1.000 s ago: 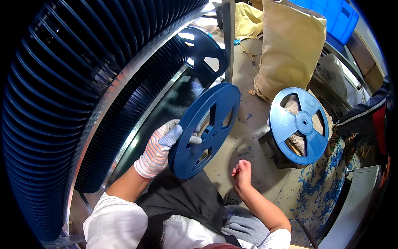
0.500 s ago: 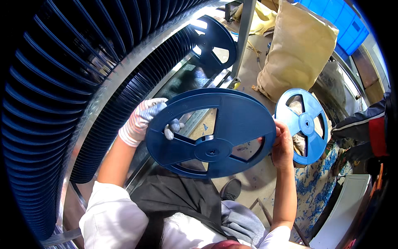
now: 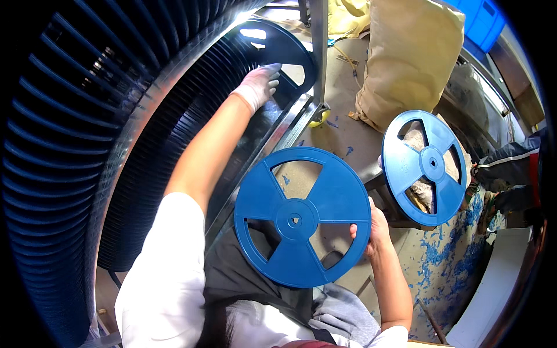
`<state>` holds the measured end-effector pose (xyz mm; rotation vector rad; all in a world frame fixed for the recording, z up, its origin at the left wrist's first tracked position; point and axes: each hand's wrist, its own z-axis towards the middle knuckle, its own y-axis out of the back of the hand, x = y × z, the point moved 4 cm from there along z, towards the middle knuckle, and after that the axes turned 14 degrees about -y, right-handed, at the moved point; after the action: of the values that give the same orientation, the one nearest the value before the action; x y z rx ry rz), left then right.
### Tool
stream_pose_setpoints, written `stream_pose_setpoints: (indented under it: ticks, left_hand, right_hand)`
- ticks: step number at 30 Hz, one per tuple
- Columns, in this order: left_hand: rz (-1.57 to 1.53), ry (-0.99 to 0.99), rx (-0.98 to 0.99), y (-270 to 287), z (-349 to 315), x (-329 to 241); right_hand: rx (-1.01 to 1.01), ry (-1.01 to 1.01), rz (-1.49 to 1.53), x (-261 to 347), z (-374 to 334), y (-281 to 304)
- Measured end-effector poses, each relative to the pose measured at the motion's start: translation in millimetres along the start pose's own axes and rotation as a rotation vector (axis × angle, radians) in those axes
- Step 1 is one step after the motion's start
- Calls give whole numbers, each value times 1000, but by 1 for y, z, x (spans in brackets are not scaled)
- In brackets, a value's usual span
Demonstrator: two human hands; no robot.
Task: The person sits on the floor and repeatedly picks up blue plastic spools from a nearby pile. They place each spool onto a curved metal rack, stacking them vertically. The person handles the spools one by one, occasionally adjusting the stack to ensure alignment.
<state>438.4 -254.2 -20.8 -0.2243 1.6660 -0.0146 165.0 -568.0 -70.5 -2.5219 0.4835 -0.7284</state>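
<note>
A round blue plastic reel (image 3: 307, 213) with cut-out windows faces up in front of my lap. My bare right hand (image 3: 378, 229) is closed on its right rim, with a fingertip showing through a window. My left hand (image 3: 258, 87), in a pale glove, reaches up to the dark blue end reel (image 3: 296, 49) of a row on the rack. Its fingers are curled at that reel's window edge; their far sides are hidden. Another blue reel (image 3: 426, 153) stands tilted to the right, apart from my right hand.
Rows of dark blue reels (image 3: 52, 174) fill the metal rack (image 3: 125, 127) at left. A tan sack (image 3: 412, 58) and a blue crate (image 3: 478, 23) stand at the back. Blue scraps (image 3: 435, 261) litter the floor at right, near another person's dark sleeve (image 3: 505, 165).
My left hand has let go of the held reel and moved up to the rack's end reel. In my right hand, the held reel has turned to face me and come slightly lower.
</note>
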Motion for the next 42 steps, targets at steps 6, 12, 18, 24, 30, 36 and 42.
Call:
stream_pose_setpoints:
  ticks: [6,12,18,24,30,36,42]
  left_hand:
    - [-37,103,93,-106,49,35]
    - [301,-119,-303,-75,65,22]
    - [335,-508,-438,-81,-16,-46]
    - [162,-641,-127,-91,-81,-54]
    - [395,-564,122,-99,-210,-72]
    - [117,-480,531,-89,-304,-30]
    - [615,-547,553,-77,-368,-29]
  right_hand:
    - [-49,-9,40,1,16,13]
    - [-27,-29,67,-9,17,6]
    - [-85,103,53,0,-12,9]
    - [-190,271,-38,24,-63,-24]
    - [-210,409,-173,25,-95,-61]
    - [-251,557,-120,14,-109,-102]
    - [-197,695,3,-30,-106,-111]
